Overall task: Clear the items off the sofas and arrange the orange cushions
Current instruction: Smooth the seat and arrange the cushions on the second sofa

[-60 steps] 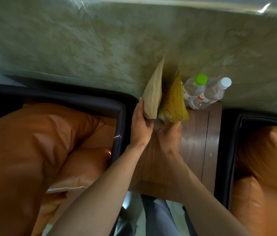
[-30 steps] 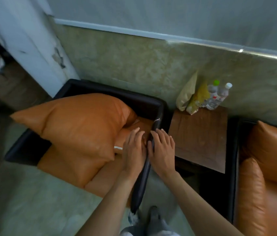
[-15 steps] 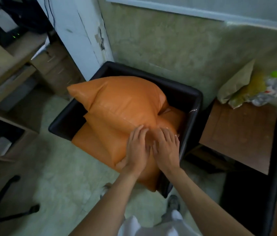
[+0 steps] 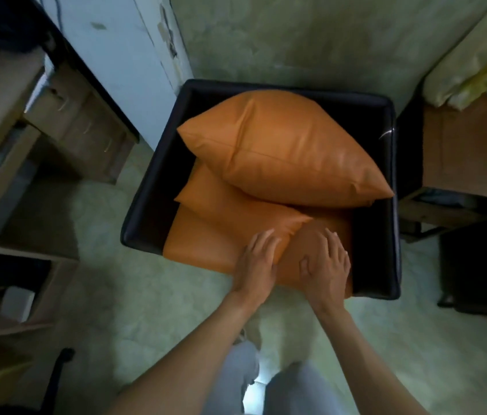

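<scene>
While two loose orange cushions sit piled in the black sofa, the top cushion lies tilted across the back half, one corner reaching the right arm, and the lower cushion is partly trapped beneath it, its near corner pointing toward the front edge. Both rest on the orange seat pad. Left hand lies over the lower cushion's near corner with fingers fairly straight, gripping nothing I can make out; right hand lies flat on the seat pad just beside it, fingers spread, also holding nothing.

My judgement: pulling the lower cushion out from under the upper one could drag or tip the top cushion over the sofa's arm onto the floor, since its weight leans on it.

At right, a wooden surface carries blurred bags, pale and yellow; any print on them is unreadable. Shelving stands at left. No brand or writing can be read anywhere
</scene>
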The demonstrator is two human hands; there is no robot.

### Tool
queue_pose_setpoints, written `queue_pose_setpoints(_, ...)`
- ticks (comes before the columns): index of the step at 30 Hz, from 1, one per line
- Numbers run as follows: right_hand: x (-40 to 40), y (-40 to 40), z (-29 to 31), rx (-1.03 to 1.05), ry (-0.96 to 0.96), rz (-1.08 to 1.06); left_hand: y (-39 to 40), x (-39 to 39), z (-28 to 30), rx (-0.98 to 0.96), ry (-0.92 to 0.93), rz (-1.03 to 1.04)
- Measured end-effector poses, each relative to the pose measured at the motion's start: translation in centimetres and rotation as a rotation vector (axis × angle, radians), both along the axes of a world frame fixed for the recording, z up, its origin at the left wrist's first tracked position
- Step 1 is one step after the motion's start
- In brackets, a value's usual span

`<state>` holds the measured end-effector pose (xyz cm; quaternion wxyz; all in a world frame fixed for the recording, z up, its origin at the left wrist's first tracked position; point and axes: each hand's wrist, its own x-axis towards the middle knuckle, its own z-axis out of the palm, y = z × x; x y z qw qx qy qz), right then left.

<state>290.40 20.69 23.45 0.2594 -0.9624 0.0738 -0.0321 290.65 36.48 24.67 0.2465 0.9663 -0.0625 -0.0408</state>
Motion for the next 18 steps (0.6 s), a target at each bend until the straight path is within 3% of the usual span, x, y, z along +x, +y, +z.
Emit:
queue_pose_setpoints(7,-5.8,-1.1,-8.0,-0.113,0.055,-0.036,-1.4,-6.5,-7.7,-0.042,0.066,-0.143)
queue_pose_setpoints(15,-13.1,-4.2,-21.7,-0.068,0.152,-0.207,-6.5,-9.4,-23.0,0.009,0.068,-0.205)
queue_pose_setpoints(18,-13.7,-4.8,-27.5,-0.108,0.119,-0.208,-7.8,-10.0,-28.4,0.040,-0.013,-0.231)
